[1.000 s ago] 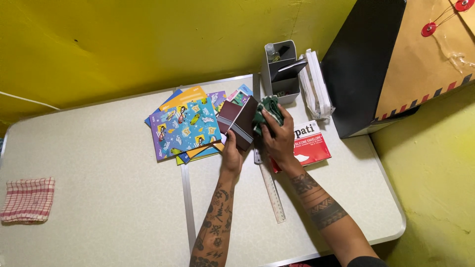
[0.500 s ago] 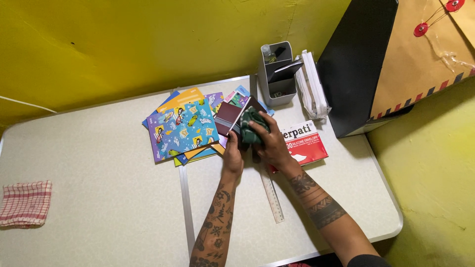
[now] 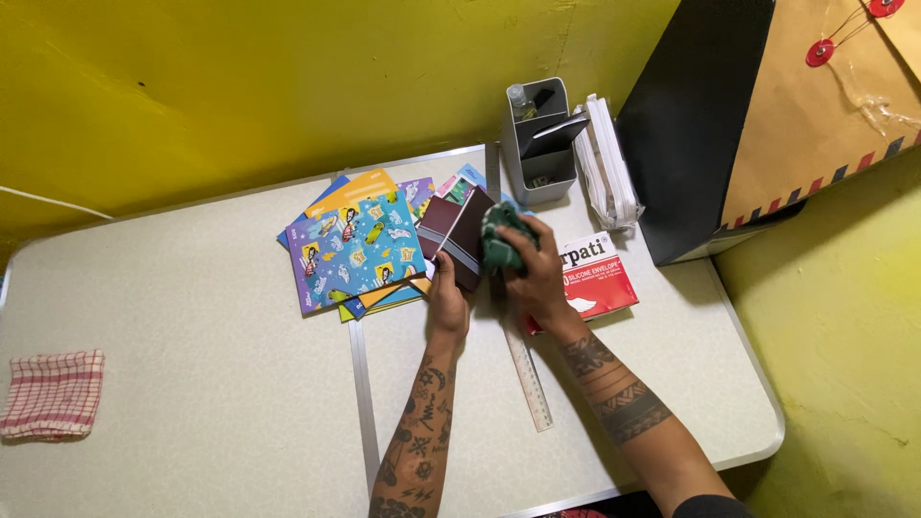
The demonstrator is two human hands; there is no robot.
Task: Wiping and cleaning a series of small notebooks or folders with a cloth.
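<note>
My left hand [image 3: 447,299] grips the lower edge of a dark maroon notebook [image 3: 453,230] with a pale band, holding it tilted up off the table. My right hand [image 3: 539,278] is closed on a crumpled green cloth [image 3: 501,240] and presses it against the notebook's right side. Both hands are near the middle of the pale folding table [image 3: 192,384]. To the left of the notebook lies a fanned pile of colourful illustrated booklets [image 3: 355,249].
A clear ruler [image 3: 528,369] lies under my right forearm. A red and white packet [image 3: 600,278] sits to the right. Behind stand a grey desk organiser [image 3: 537,144], a white stack of sleeves [image 3: 606,173] and a black and tan box [image 3: 758,115]. A red checked cloth [image 3: 53,393] lies far left.
The green cloth has moved from the notebook's upper right corner down along its right side. The view has drifted slightly; the left hand keeps its hold.
</note>
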